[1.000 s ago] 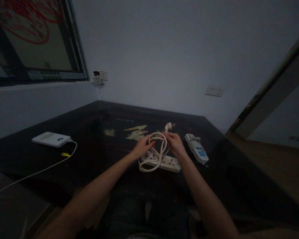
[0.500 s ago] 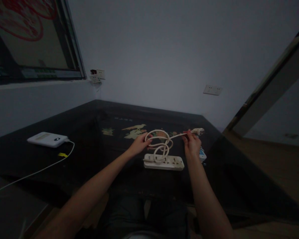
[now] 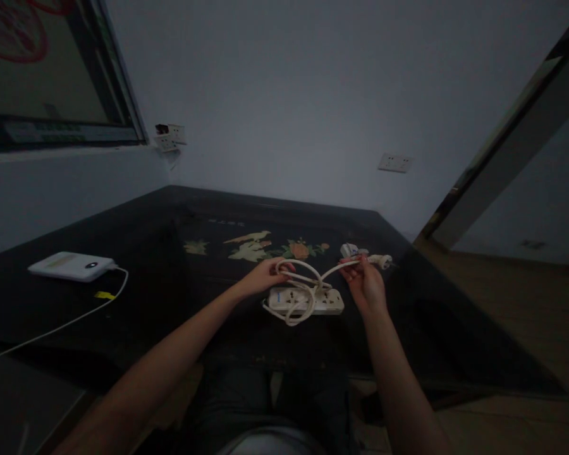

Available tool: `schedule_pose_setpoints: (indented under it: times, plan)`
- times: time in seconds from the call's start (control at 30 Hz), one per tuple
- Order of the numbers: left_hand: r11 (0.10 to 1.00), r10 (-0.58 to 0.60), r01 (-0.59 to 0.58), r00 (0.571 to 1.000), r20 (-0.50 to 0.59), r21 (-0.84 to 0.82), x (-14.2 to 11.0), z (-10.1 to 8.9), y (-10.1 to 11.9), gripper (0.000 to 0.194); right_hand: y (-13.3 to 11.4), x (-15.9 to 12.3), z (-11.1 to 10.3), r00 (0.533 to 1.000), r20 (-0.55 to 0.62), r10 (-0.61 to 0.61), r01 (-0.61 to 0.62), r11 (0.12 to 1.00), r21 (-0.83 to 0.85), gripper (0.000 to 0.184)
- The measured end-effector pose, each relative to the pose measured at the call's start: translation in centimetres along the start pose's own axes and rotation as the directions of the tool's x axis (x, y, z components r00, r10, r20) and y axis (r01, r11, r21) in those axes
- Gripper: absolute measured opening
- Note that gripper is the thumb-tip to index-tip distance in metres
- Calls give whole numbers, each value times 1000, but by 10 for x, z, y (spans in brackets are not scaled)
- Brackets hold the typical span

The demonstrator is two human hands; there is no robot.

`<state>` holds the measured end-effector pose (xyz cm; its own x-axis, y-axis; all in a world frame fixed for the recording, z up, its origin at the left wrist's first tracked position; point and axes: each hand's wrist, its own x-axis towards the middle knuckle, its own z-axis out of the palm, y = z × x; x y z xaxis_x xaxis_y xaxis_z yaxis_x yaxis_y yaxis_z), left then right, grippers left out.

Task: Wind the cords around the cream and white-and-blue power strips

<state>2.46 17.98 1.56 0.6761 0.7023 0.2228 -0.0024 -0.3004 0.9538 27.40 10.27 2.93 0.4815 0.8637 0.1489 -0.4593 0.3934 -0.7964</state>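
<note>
A white power strip (image 3: 332, 302) lies on the dark table in front of me, partly covered by loops of its own white power cord (image 3: 299, 261). My left hand (image 3: 265, 276) pinches the looped cord above the strip's left end. To the right, my right hand (image 3: 366, 282) has its fingers closed on the cord just short of the plug (image 3: 380, 260), which sticks out past the fingers. Between the hands the cord runs in a slack curve. Behind my right hand a second power strip (image 3: 349, 250) shows only its far end; the rest is hidden.
A white power bank-like device (image 3: 71, 266) with a thin white cable (image 3: 83, 318) lies at the left, near a yellow tag (image 3: 105, 295). The black table (image 3: 208, 341) bears a flower-and-bird picture (image 3: 296, 248). Wall sockets (image 3: 395, 163) are behind it.
My right hand has moved right, drawing the plug end away from the loops. My left hand has stayed on the coil. The loops have sunk lower over the strip, and the view has shifted slightly.
</note>
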Motion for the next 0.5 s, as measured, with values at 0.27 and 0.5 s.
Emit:
schedule_pose_setpoints:
  times: [0.27,0.5]
  plan:
    - [997,50,-53,997,53,53,-5,9,2,25,-3,-36,-4,981,180,76,-75,997,-13,24]
    - [985,71,-88,990,119,147,-8,18,8,24,1,-66,1,914,398,77,20,972,-234,26]
